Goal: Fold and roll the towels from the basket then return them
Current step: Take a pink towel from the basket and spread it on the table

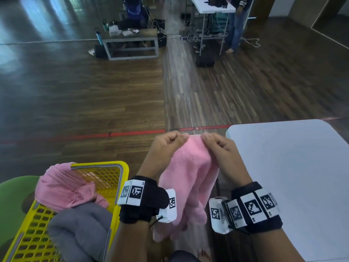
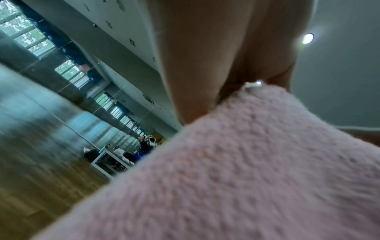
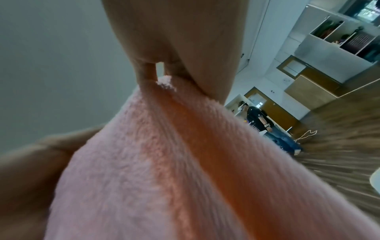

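Note:
A fluffy pink towel hangs in the air between my arms, left of the white table. My left hand pinches its top edge, and my right hand pinches the same edge close beside it. The two fists nearly touch. The towel fills the lower part of the left wrist view and the right wrist view, with curled fingers above it. The yellow basket sits at lower left, holding a pink cloth draped over its rim and a grey towel.
The basket rests on a green seat. Wooden floor with a red tape line stretches ahead. Far back stand a low grey bench with bottles, a white folding table with cables beneath, and a person.

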Available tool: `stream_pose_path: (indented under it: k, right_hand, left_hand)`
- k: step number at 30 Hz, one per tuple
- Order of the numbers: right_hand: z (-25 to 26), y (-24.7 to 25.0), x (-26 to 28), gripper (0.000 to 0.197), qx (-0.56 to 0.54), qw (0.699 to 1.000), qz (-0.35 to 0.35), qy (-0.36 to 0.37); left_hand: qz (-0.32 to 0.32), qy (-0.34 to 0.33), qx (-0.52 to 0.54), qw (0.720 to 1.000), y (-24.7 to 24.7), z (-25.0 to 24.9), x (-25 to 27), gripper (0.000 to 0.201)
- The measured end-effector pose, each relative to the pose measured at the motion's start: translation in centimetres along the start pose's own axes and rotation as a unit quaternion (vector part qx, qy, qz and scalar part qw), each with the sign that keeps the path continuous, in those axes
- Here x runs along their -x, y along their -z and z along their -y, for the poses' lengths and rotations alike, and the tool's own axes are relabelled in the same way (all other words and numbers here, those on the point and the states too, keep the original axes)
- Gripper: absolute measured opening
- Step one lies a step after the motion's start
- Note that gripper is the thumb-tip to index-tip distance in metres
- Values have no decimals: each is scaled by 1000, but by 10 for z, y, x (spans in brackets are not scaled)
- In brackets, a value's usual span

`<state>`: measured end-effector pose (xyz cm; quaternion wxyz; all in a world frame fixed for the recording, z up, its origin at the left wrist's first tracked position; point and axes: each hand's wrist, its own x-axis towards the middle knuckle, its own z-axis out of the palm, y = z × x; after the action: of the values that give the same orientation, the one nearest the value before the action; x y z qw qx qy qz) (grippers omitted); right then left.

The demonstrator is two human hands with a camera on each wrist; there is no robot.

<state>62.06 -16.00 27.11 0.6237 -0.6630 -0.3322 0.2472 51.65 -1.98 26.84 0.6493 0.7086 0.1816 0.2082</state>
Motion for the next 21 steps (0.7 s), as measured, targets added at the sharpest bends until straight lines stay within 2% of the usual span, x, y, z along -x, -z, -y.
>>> stream_pose_path:
  k: [2, 3, 4, 6, 8, 9, 12, 13, 15, 19, 21]
  right_hand:
    - [-3, -3, 4, 37, 39, 994, 97, -34]
    - [-2, -3, 7, 38, 49, 991, 121, -36]
    - [-1, -1, 7, 39, 42, 993, 110, -25]
    - [1, 6, 4, 29, 6, 999, 35, 18]
    - [1, 12, 0, 24, -18, 999, -22, 32]
    - [1, 11, -1, 24, -29, 999, -19, 26]
    - [-5, 1, 4, 34, -37, 997, 62, -19]
    - [-5, -2, 6, 33, -22, 996, 78, -30]
    - [-1, -4, 9, 25, 2, 998, 67, -13]
    - [5, 1, 4, 22, -53, 998, -38, 12]
    - [1, 0, 4, 22, -60, 998, -34, -6]
  left_hand:
    - [-25, -23, -3, 999, -1, -5, -4, 35]
    - [-18, -22, 2, 1000, -4, -7, -5, 35]
    - [-1, -15, 11, 1000, -7, -8, -3, 34]
    - [34, 12, 23, 999, -10, -8, 4, 33]
    - [37, 25, 15, 999, -9, -4, 8, 34]
    - [16, 16, 8, 1000, -8, -3, 7, 34]
    - [-81, -32, -2, 996, -7, -5, 0, 35]
    - [-88, -40, -2, 995, -8, -8, 0, 35]
    - [-53, -31, 10, 998, -11, -11, 3, 37]
    - [44, 12, 8, 999, -17, -9, 14, 30]
    - [17, -9, 4, 1000, -16, -11, 13, 30]
